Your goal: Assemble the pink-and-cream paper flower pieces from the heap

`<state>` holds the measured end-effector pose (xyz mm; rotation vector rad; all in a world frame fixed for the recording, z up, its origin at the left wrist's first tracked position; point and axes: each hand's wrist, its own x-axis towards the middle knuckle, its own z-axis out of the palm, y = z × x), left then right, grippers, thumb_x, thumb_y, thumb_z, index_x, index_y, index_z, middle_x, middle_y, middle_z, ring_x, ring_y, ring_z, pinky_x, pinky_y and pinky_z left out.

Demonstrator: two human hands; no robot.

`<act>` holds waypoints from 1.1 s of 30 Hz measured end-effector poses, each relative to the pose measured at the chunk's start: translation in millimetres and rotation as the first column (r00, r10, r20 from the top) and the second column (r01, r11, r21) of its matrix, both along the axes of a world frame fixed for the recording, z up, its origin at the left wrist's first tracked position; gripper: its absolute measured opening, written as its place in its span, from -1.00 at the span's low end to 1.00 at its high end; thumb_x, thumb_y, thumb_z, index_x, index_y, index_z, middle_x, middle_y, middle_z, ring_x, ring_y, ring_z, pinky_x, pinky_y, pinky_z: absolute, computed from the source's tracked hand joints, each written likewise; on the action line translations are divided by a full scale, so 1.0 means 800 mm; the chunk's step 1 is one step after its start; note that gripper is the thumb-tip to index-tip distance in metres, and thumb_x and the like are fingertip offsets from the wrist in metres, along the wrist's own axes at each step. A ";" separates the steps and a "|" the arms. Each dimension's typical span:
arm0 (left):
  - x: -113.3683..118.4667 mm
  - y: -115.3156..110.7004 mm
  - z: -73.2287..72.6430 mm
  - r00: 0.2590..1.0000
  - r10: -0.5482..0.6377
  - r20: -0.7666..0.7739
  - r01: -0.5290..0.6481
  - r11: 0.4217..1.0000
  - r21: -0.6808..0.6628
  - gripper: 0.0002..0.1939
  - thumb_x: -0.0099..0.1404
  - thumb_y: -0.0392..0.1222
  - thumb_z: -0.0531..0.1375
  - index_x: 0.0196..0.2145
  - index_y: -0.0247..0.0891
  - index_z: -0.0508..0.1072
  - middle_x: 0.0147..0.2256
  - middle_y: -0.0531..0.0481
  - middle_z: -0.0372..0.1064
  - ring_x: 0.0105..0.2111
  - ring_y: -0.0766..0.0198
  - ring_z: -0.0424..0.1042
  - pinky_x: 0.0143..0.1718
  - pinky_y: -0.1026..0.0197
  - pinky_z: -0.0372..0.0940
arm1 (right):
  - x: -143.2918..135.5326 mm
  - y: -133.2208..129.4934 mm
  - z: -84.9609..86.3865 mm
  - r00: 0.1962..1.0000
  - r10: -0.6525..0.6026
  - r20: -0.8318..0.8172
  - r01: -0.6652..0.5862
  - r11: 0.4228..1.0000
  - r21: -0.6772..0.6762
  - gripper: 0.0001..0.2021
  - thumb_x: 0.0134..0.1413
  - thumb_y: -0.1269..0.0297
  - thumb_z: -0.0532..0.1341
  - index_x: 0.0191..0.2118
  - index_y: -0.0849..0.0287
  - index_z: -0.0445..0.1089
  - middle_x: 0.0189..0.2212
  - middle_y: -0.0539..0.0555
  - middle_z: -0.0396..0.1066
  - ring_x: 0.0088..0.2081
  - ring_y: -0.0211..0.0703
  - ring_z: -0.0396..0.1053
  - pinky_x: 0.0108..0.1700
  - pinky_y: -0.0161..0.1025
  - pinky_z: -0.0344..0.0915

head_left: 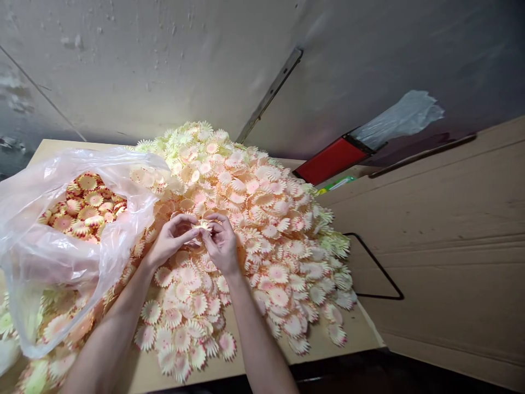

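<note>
The left hand [173, 239] and the right hand [222, 242] hold one flower [203, 225] between thumbs and fingers, above the heap [266, 219], so the grip of both is narrow. I judge this piece is not yet finished. Many flowers lie loose on the counter [217, 372]; others, with redder edges, fill the open bag [77, 265]. Which ones are done, I cannot tell, but much seems to be left.
</note>
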<state>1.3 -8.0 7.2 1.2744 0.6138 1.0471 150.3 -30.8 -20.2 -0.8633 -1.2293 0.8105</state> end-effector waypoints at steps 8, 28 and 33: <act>0.001 0.003 -0.005 0.998 -0.048 -0.030 0.049 0.997 0.058 -0.67 0.11 -0.06 0.43 -0.26 -0.33 0.53 -0.24 -0.08 0.45 -0.24 0.22 0.47 -0.18 0.16 0.46 | 0.001 0.002 -0.007 0.999 -0.032 0.003 0.032 0.999 0.005 -0.71 0.14 0.08 0.28 -0.17 0.04 0.20 -0.46 -0.07 0.38 -0.50 -0.27 0.35 -0.45 -0.36 0.31; 0.002 0.004 -0.007 0.990 0.136 -0.027 -0.131 0.982 0.139 -0.62 0.14 0.03 0.40 -0.24 -0.29 0.46 -0.31 -0.02 0.39 -0.34 0.31 0.38 -0.28 0.28 0.36 | 0.006 0.002 -0.010 0.991 -0.055 0.125 0.053 0.998 0.016 -0.73 0.18 0.13 0.26 -0.07 0.07 0.27 -0.33 0.03 0.40 -0.35 -0.21 0.41 -0.36 -0.33 0.39; 0.002 0.004 -0.008 0.990 0.085 -0.112 -0.062 0.979 0.197 -0.67 0.17 0.02 0.37 -0.28 -0.33 0.55 -0.28 -0.10 0.47 -0.29 0.23 0.43 -0.24 0.23 0.35 | 0.003 0.002 -0.009 0.991 -0.081 0.103 0.079 0.997 0.027 -0.75 0.18 0.11 0.25 -0.14 0.05 0.22 -0.40 -0.02 0.38 -0.42 -0.23 0.38 -0.42 -0.34 0.32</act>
